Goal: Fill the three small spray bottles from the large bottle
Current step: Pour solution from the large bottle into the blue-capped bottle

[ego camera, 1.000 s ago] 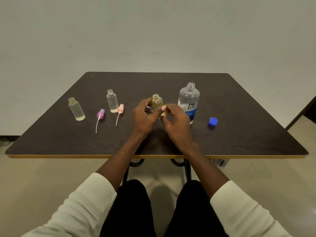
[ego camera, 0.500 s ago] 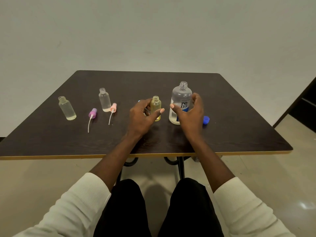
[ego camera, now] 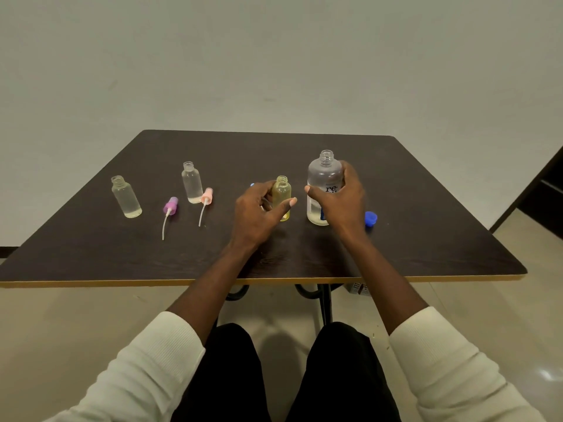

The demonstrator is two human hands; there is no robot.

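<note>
My right hand [ego camera: 341, 202] grips the large clear bottle [ego camera: 323, 175], which stands open and upright on the dark table [ego camera: 426, 239]. My left hand [ego camera: 259, 214] holds the small yellowish spray bottle [ego camera: 281, 194], uncapped and upright, just left of the large one. Two more small clear bottles stand open farther left, one [ego camera: 192, 184] behind and one [ego camera: 126, 197] at the far left. A pink spray top [ego camera: 205, 197] and a purple spray top [ego camera: 169, 207] lie on the table between them. A bit of blue [ego camera: 252, 184] shows behind my left hand.
The large bottle's blue cap [ego camera: 371, 219] lies on the table to the right of my right hand. The table's near edge [ego camera: 122, 283] runs in front of my lap. A dark opening sits at the far right by the floor.
My right hand left the small yellowish bottle, moved right and took hold of the large bottle. My left hand stays on the small bottle. The view shifted slightly.
</note>
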